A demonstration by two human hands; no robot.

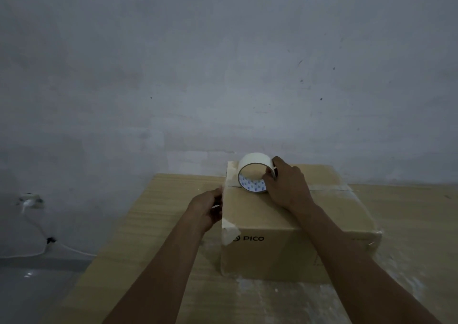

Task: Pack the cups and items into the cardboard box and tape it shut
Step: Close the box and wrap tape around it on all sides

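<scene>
A closed cardboard box marked PICO stands on the wooden table, its flaps down and old tape strips along the top seam. A roll of pale tape stands on edge on the box's top near the far left corner. My right hand grips the roll from the right, thumb inside its core. My left hand is at the box's left side, its fingers curled against the upper left edge and pinching what looks like the tape's free end. Cups and other items are not in sight.
A grey wall rises right behind the table. At the lower left, off the table, a white cable runs along the wall down to the floor. Bare tabletop lies in front of and to the left of the box.
</scene>
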